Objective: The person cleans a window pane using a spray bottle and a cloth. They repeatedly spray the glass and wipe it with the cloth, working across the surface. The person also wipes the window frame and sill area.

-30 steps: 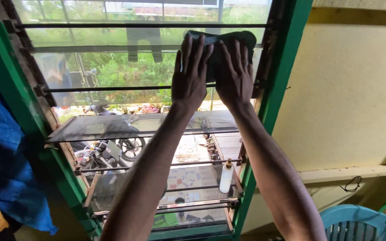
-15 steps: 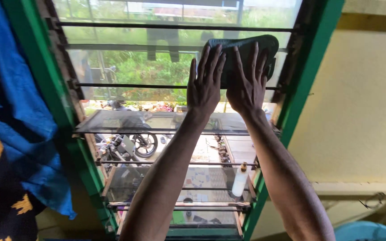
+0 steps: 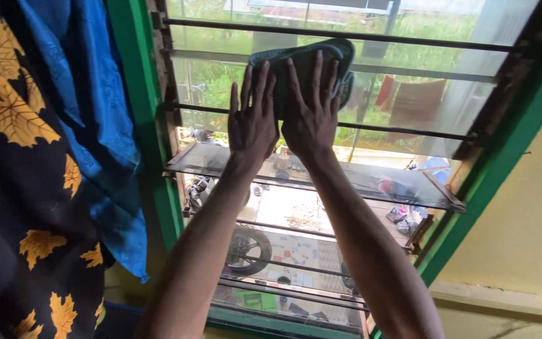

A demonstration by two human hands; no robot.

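Note:
Both my hands press a dark folded cloth point(image 3: 308, 59) flat against an upper glass louvre pane point(image 3: 421, 94) of a green-framed window point(image 3: 142, 113). My left hand point(image 3: 252, 119) lies with fingers spread, its fingertips on the cloth's left edge. My right hand point(image 3: 310, 110) rests flat on the cloth's middle, fingers spread upward. The cloth sits towards the left half of the pane.
A lower louvre pane point(image 3: 371, 182) lies tilted open below my hands, with horizontal metal bars point(image 3: 346, 36) across the window. A blue and dark leaf-patterned curtain point(image 3: 39, 157) hangs at the left. A yellow wall point(image 3: 528, 232) stands at the right.
My hands and the cloth have slid leftwards along the pane, from its right end towards its left half. The view has turned, bringing more curtain into sight.

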